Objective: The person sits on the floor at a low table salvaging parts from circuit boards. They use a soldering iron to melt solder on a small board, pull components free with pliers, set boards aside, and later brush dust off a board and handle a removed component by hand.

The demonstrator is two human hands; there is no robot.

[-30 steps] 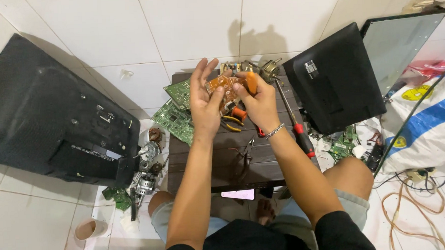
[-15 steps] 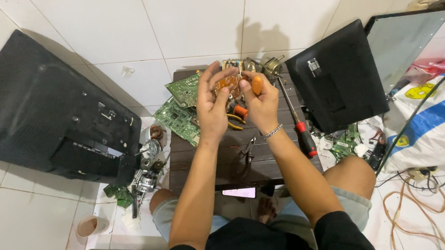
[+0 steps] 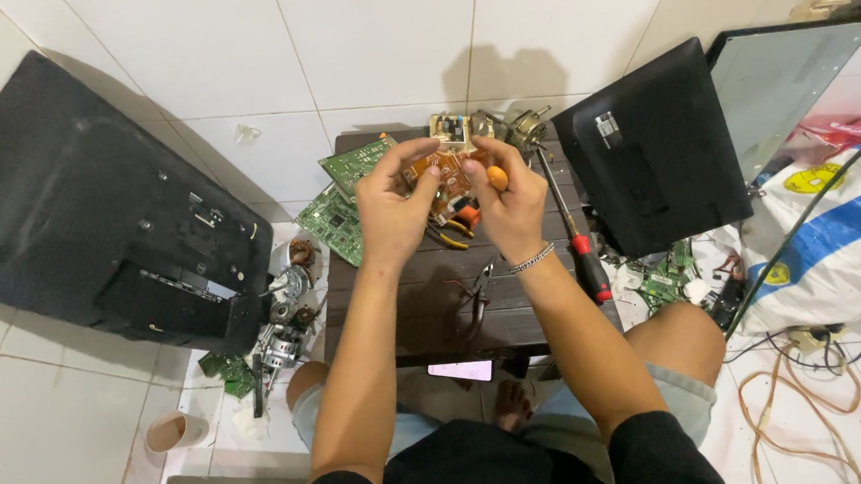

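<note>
Perhaps pliers below hands.

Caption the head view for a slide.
Both hands, left hand and right hand, hold a small orange circuit board above a dark wooden table.

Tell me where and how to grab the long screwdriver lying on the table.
Grip the screwdriver by its red-and-black handle, probably from above. It lies flat on the dark table, handle toward the person, thin shaft pointing away; the right hand is nearest and that side looks unobstructed.
</note>
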